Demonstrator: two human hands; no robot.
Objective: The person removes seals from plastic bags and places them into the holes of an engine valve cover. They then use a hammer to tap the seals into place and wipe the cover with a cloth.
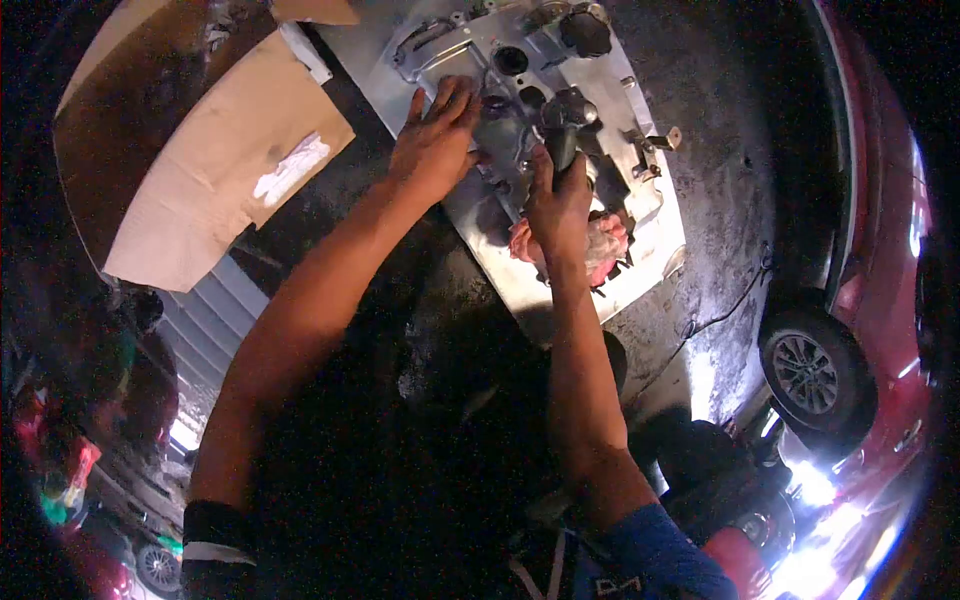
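Note:
A grey metal engine cover (452, 62) with round openings and a black cap (585, 34) lies on a pale board (650, 270). My left hand (436, 140) rests on the left side of the cover, fingers spread and holding nothing. Wrapped round the dark grip of a hand tool with a rounded, shiny head (572, 108) is my right hand (560, 205), over the middle of the cover. The exact kind of tool I cannot tell. Under my right wrist sits a bunched red and whitish rag (608, 245). Small metal brackets (655, 145) stick out on the right.
Folded cardboard (215, 170) with a white patch lies to the left. On the right stands a red car (890, 290), its wheel (808, 375) close by. A thin cable (715, 318) runs over the dark, stained floor (715, 190).

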